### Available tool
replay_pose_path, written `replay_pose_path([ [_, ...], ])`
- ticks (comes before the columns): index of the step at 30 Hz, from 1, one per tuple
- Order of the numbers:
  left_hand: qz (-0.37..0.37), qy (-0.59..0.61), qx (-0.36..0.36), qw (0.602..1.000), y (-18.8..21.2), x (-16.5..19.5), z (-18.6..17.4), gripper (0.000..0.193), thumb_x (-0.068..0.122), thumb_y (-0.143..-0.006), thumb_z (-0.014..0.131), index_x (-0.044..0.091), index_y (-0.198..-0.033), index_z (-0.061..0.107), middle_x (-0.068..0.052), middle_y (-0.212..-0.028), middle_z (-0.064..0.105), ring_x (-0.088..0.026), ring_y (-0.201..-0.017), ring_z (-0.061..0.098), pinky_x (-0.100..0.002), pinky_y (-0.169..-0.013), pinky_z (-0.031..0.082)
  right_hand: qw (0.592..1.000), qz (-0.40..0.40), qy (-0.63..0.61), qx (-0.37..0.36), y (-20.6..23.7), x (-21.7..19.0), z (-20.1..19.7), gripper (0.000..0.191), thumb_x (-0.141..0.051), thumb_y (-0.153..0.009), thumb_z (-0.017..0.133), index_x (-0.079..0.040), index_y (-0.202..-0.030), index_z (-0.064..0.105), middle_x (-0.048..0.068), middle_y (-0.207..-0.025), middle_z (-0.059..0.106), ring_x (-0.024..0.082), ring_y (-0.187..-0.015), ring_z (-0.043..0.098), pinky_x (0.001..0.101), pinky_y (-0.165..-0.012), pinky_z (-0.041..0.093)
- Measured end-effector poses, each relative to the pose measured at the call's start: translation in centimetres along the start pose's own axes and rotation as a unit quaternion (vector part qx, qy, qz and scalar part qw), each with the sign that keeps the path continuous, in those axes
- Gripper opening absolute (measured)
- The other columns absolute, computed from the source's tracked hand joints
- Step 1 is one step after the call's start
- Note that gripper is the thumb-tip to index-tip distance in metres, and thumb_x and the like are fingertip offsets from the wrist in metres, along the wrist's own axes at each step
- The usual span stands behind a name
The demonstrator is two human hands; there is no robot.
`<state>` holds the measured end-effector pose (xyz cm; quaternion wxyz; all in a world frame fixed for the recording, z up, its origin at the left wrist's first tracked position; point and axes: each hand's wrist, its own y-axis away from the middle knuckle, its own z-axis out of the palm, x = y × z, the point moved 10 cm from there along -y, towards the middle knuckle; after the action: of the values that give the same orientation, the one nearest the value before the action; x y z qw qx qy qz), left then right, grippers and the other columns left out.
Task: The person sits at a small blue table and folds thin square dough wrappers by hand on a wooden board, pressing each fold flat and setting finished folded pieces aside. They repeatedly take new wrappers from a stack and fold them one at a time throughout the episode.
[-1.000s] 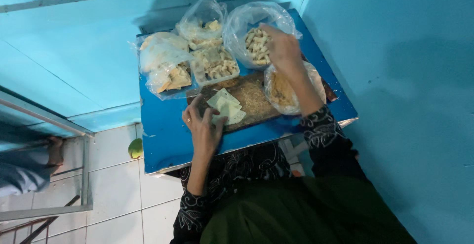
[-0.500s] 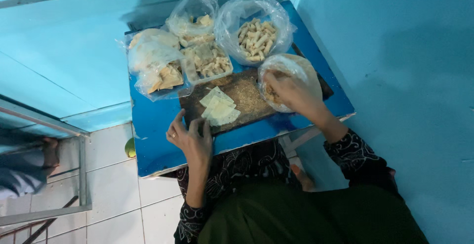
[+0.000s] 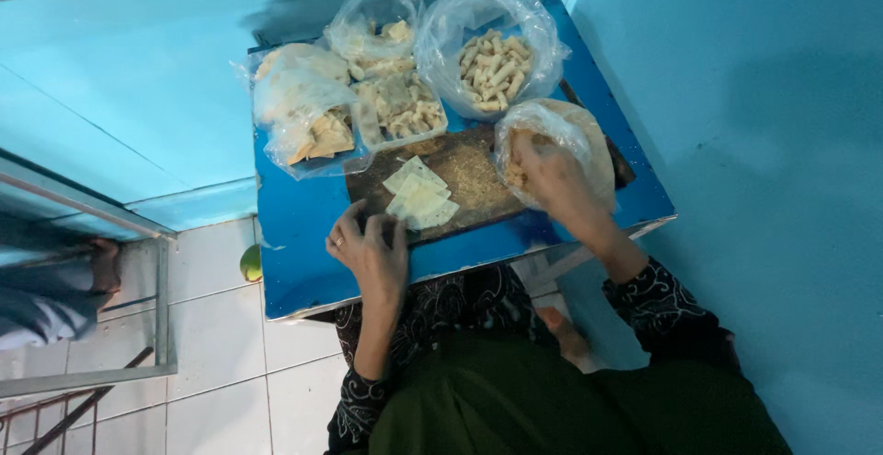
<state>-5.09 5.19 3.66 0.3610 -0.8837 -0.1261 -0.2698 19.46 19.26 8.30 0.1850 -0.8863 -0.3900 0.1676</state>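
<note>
Left hand (image 3: 370, 251) rested at near edge of dark wooden cutting board (image 3: 478, 179) on blue desk (image 3: 303, 234), fingers curled, gripping nothing visible, beside pale square pastry wrappers (image 3: 420, 197). Right hand (image 3: 552, 174) reached into clear plastic bag of brown filling (image 3: 589, 138); finger state could not be told. Clear bag of small rolled pastries (image 3: 492, 69) lay behind.

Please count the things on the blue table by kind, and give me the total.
Clear plastic bags: 4
Clear tub of pieces: 1
Wooden board: 1
Stack of pale wrappers: 1
Total: 7
</note>
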Motion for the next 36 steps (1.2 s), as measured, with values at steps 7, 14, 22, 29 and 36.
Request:
replay_pose_path([
  [7,0.019,0.034,-0.004,0.999,-0.3,1.5,-0.2,0.015,0.010,-0.083,0.081,0.005,-0.090,0.069,-0.014,-0.119,0.064,-0.033,-0.117,0.056,-0.051,-0.106,0.035,0.962,0.167,-0.215,0.007,-1.1,2.0,1.5,0.021,-0.013,-0.094,0.072,-0.006,-0.109,0.060,0.011,-0.096,0.073,0.023,-0.085,0.076,0.0333,-0.071,0.063],
  [14,0.028,0.032,-0.007,0.999,-0.4,2.2,0.2,0.014,0.008,-0.082,0.078,0.005,-0.089,0.066,-0.013,-0.097,0.067,-0.034,-0.099,0.060,-0.047,-0.095,0.042,0.978,0.042,-0.200,-0.032,-2.2,-10.0,8.2,0.016,-0.015,-0.100,0.068,-0.009,-0.109,0.057,0.007,-0.097,0.072,0.022,-0.091,0.075,0.0343,-0.072,0.062],
  [22,0.008,0.100,-0.007,0.995,0.0,1.1,0.5,0.018,0.005,-0.095,0.069,0.004,-0.112,0.064,-0.011,-0.095,0.070,-0.030,-0.092,0.066,-0.047,-0.099,0.042,0.987,0.000,-0.142,0.075,-1.0,-9.4,2.8,0.021,-0.016,-0.094,0.071,-0.011,-0.115,0.067,0.007,-0.099,0.071,0.024,-0.090,0.066,0.0409,-0.075,0.053],
  [29,0.021,0.097,-0.010,0.995,-0.1,1.4,2.3,0.023,0.003,-0.093,0.066,0.007,-0.116,0.066,-0.007,-0.101,0.075,-0.028,-0.100,0.069,-0.053,-0.109,0.037,0.997,0.065,-0.047,0.003,-0.3,-8.6,3.6,0.023,-0.029,-0.089,0.077,-0.011,-0.095,0.065,0.007,-0.092,0.061,0.023,-0.086,0.060,0.0412,-0.073,0.050],
  [36,0.025,0.104,0.008,0.994,0.0,1.5,2.2,0.021,0.006,-0.094,0.070,0.007,-0.114,0.065,-0.009,-0.099,0.071,-0.030,-0.097,0.066,-0.054,-0.110,0.038,0.941,0.170,-0.291,-0.001,0.2,-5.5,6.0,0.022,-0.011,-0.096,0.066,-0.009,-0.118,0.062,0.007,-0.112,0.072,0.022,-0.100,0.074,0.0356,-0.086,0.061],
])
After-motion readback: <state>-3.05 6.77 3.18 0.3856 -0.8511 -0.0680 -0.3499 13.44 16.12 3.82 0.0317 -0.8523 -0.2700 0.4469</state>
